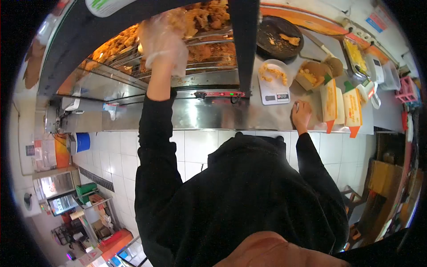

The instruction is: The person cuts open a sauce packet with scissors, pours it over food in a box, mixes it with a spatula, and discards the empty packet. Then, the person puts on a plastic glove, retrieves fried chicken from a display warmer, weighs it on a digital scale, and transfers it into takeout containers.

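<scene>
Inside the heated display cabinet, my left hand wears a clear plastic glove and reaches among pieces of fried chicken on a wire rack. Motion blur and the glove hide its fingers, so I cannot tell whether it grips a piece. My right hand rests bare on the steel counter, fingers curled in, with nothing visible in them. Nearest to it is a white kitchen scale bearing a clear bowl with fried crumbs. Right of that hand stand two orange-and-white cartons.
A dark pan with fried bits sits behind the scale. An open brown box holds more fried pieces. A long knife lies beside the pan. The cabinet's dark post stands between my hands. White floor tiles lie below the counter.
</scene>
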Demonstrator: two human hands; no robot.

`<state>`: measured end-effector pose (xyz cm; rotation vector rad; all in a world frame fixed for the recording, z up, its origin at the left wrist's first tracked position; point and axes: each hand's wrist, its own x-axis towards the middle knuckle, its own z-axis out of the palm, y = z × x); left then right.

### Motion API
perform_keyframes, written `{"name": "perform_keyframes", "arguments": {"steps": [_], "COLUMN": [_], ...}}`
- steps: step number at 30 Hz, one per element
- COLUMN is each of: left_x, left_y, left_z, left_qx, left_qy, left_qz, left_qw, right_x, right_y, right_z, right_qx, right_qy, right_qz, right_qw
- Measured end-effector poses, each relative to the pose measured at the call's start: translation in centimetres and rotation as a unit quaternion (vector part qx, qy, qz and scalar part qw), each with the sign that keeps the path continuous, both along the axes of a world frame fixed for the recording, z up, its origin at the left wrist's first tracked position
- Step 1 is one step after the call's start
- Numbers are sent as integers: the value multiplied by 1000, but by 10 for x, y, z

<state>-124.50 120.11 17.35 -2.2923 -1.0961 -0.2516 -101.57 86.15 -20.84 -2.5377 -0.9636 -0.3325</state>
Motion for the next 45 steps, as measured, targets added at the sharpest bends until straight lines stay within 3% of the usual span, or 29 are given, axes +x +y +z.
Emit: {"name": "perform_keyframes", "arguments": {"steps": [1, 2, 3, 4, 7, 8, 11, 13, 14, 16, 17, 20, 22, 23, 24, 25, 26, 27, 28, 29, 30, 33, 34, 38, 40, 42, 43, 45], "left_x": [-7, -11, -14, -16, -12, 1, 62, 101, 114, 138, 145, 138, 112, 100, 90, 82, 76, 71, 64, 56, 49, 27, 25, 37, 47, 57, 73, 78], "left_y": [-1, -5, -15, -29, -77, -98, -127, -132, -131, -130, -131, -124, -139, -148, -157, -165, -173, -181, -190, -198, -204, -205, -209, -231, -235, -228, -248, -239], "left_z": [-17, -35, -55, -80, -145, -158, -185, -230, -234, -244, -252, -275, -268, -258, -252, -262, -276, -284, -280, -274, -270, -289, -293, -284, -285, -299, -282, -291], "left_qx": [-21, -44, -51, -112, -274, -326, -400, -625, -626, -473, -443, -449, -419, -467, -512, -513, -523, -530, -533, -538, -544, -539, -530, -576, -590, -718, -613, -647], "left_qy": [-227, -439, -438, -462, -496, -411, -334, -427, -428, -328, -313, -317, -322, -364, -404, -400, -478, -551, -548, -587, -622, -601, -595, -600, -606, -636, -634, -624], "left_qz": [-120, -230, -239, -337, -582, -584, -602, -373, -376, -255, -210, -228, -245, -256, -266, -269, -260, -249, -252, -237, -221, -212, -211, -202, -207, -131, -210, -186], "left_qw": [966, 867, 865, 813, 584, 620, 605, 537, 533, 777, 814, 803, 813, 764, 710, 710, 656, 595, 593, 557, 518, 550, 567, 518, 491, 250, 421, 396], "right_x": [1, 3, 3, 2, -1, -1, 1, 3, 3, 6, 7, 8, 15, 10, 5, 6, 10, 15, 15, 16, 20, 43, 59, 141, 185, 217, 229, 251], "right_y": [-1, -2, -2, -2, 0, 0, -1, -1, -1, 4, 10, 47, 68, 77, 87, 95, 98, 99, 98, 91, 79, 27, 1, -119, -178, -217, -234, -261], "right_z": [-1, -1, -2, -1, 4, 6, 4, 2, 1, 0, -3, 6, 8, 15, 30, 36, 37, 31, 43, 56, 68, 119, 143, 219, 241, 272, 273, 264], "right_qx": [-6, -8, 3, 15, 18, 12, 2, -1, 0, 4, 90, 303, 251, 252, 282, 309, 313, 348, 381, 381, 386, 319, 327, 282, 291, 314, 320, 309], "right_qy": [3, 4, 9, 13, -16, -21, 2, 7, 16, 24, 134, 345, 407, 410, 485, 554, 552, 595, 634, 657, 652, 709, 701, 592, 462, 481, 476, 389], "right_qz": [2, -9, 0, 9, -2, -2, 3, -3, -8, -15, -14, -3, -9, -16, -67, -115, -117, -101, -86, -117, -124, -2, -16, 134, 115, -15, -19, -99], "right_qw": [1000, 1000, 1000, 1000, 1000, 1000, 1000, 1000, 1000, 1000, 987, 888, 878, 877, 825, 764, 764, 717, 667, 640, 641, 629, 633, 743, 830, 818, 819, 862]}}
